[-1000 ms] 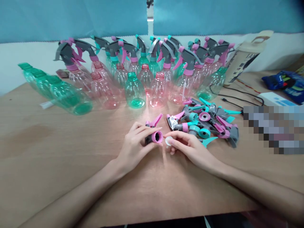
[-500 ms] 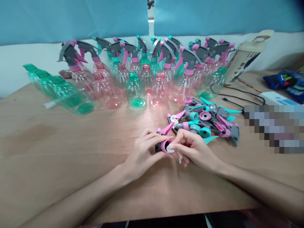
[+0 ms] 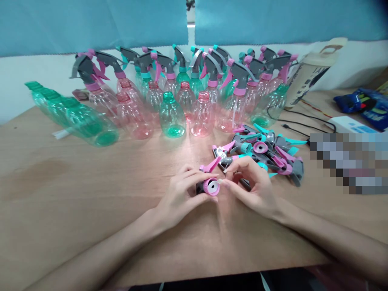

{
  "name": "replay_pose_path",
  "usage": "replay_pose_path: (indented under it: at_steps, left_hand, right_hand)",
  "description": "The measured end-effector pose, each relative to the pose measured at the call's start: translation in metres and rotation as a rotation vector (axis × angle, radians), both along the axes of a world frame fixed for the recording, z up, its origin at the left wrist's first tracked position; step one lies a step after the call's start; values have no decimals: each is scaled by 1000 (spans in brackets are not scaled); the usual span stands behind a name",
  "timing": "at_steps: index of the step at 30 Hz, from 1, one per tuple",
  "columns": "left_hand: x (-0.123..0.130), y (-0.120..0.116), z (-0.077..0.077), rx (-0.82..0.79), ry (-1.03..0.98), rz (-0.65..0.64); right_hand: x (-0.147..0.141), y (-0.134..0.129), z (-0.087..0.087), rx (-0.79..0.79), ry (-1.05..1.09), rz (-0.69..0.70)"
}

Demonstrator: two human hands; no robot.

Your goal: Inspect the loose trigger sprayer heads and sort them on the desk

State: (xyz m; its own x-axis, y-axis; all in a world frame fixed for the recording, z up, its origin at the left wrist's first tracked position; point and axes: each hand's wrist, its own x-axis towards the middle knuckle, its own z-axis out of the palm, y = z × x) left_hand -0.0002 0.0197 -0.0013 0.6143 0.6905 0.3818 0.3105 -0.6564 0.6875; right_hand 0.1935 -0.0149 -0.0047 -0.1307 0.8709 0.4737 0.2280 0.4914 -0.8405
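Note:
Held in my left hand (image 3: pixel 184 192) is a spray trigger head (image 3: pixel 200 187) with a pink collar, turned so that the collar's opening faces right. A white washer (image 3: pixel 212 187) with a dark centre hole sits inside that collar, slightly tilted. My right hand (image 3: pixel 250 184) is just right of the collar, its thumb and index finger apart and their tips close to the rim. The other right fingers are curled and partly hidden. Behind that hand lies a pile of loose trigger heads (image 3: pixel 260 148) in grey, pink and turquoise.
Clear pink and green bottles, such as a green bottle (image 3: pixel 173 117), stand in rows at the back, many with trigger heads on. Several green bottles (image 3: pixel 91 121) stand at the left. A cream tumbler (image 3: pixel 313 74), a black cable (image 3: pixel 289 121) and a blue packet (image 3: pixel 360 103) are at the right.
The white washer has gone from my right fingertips into the pink collar. My right thumb and index finger have parted and drawn slightly back; my left hand keeps its hold.

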Motion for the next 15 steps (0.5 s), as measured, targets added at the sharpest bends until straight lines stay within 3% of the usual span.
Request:
replay_pose_path:
  at_steps: [3,6,15]
  left_hand:
    - [-1,1,-2,9,-10,-4]
    - [-1,2,-3,29,-8,-11]
    - [-1,4,-2,109,-8,-33]
  right_hand:
    - [1,-1,-2,205,-138,29]
    - [3,-1,-5,310,-257,47]
    - [4,1,-7,255,-334,15]
